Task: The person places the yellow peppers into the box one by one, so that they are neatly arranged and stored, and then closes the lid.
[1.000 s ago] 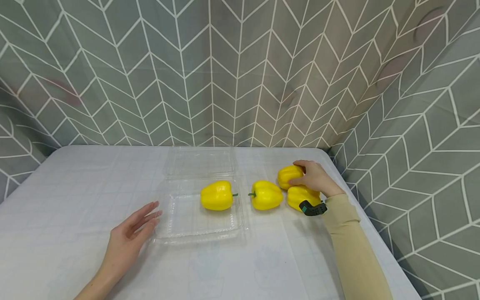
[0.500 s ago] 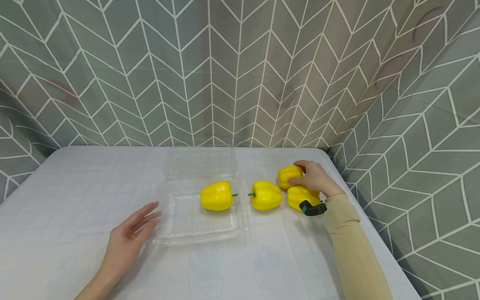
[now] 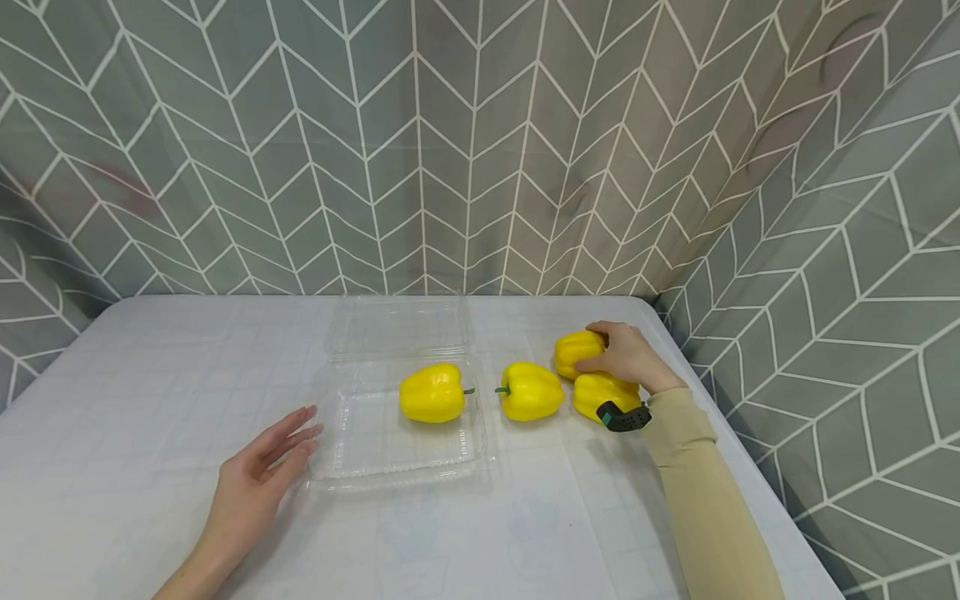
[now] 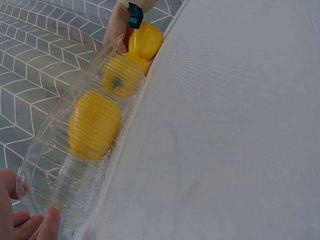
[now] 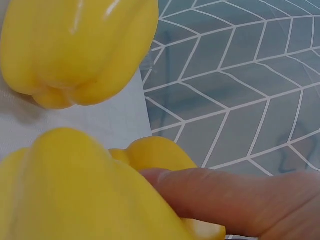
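On the right of the head view, my right hand (image 3: 633, 358) grips the rear yellow bell pepper (image 3: 577, 353) between thumb and fingers. The right wrist view shows the thumb (image 5: 215, 195) against it, with another pepper (image 5: 60, 185) in front. That front pepper (image 3: 603, 395) lies just below my hand. My left hand (image 3: 251, 479) has relaxed, spread fingers at the left edge of a clear plastic clamshell container (image 3: 375, 477), its fingertips seeming to touch the rim. Inside the container, toward its right side, lies one pepper (image 3: 433, 392). Another pepper (image 3: 531, 391) sits just outside it.
The container's clear lid (image 3: 397, 327) lies folded back toward the far table edge. A white cloth covers the table (image 3: 165, 358). Patterned grey curtains (image 3: 450, 150) hang behind and along the right side. A black wrist device (image 3: 624, 417) is on the right arm.
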Tool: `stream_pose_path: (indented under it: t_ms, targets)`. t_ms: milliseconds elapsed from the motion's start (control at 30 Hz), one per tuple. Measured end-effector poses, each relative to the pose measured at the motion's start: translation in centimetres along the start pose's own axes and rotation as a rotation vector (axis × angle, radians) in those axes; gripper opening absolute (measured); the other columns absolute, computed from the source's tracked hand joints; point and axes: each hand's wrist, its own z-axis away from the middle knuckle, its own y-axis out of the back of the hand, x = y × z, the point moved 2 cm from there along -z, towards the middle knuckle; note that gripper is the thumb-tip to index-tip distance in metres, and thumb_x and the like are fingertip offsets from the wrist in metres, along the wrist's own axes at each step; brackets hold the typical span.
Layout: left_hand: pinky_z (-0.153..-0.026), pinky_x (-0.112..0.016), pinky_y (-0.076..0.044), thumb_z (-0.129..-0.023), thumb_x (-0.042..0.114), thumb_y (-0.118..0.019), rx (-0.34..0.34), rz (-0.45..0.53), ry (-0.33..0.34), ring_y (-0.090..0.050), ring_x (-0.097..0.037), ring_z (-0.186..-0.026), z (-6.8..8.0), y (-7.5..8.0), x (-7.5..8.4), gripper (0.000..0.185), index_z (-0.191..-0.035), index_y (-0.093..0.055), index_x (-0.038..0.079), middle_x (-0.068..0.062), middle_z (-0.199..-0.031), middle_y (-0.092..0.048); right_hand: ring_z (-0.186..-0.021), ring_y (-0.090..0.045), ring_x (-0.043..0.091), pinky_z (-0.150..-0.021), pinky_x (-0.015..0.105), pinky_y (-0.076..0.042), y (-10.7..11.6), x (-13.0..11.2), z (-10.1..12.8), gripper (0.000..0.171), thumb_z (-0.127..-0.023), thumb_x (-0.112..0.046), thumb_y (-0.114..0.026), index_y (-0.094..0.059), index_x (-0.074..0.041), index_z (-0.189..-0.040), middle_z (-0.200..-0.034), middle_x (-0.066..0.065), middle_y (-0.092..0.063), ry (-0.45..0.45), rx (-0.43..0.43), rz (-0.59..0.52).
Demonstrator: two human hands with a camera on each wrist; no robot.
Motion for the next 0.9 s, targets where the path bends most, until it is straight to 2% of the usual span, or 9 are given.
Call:
stream_pose_path:
  t_ms: [467,900]
  targets:
    - [-0.093,-0.008,-0.050,-0.100,0.010,-0.062,-0.003,0.007,-0.002,-0.062,0.001,-0.118,-0.1,0.0,0.1,0.046,-0.145,-0.051,0.007,-0.006,-0.145,-0.057,-0.121,-0.050,0.038,-0.108,0.054,-0.045,0.2,0.3,-0.1,0.081,-0.086,-0.031,-0.079,-0.040,0.002,-0.149,-0.143,0.026,-0.049,0.009,0.036,-0.004]
    - [-0.093,-0.008,-0.050,-0.099,0.010,-0.062,0.000,0.002,-0.004,-0.062,0.001,-0.117,0.0,0.0,0.1,0.047,-0.145,-0.051,0.007,-0.007,-0.144,-0.058,-0.119,-0.050,0.036,-0.107,0.052,-0.045,0.6,-1.0,0.3,0.079,-0.085,-0.025,-0.080,-0.041,0.002,-0.148,-0.137,0.023,-0.054,0.046,0.109,-0.049]
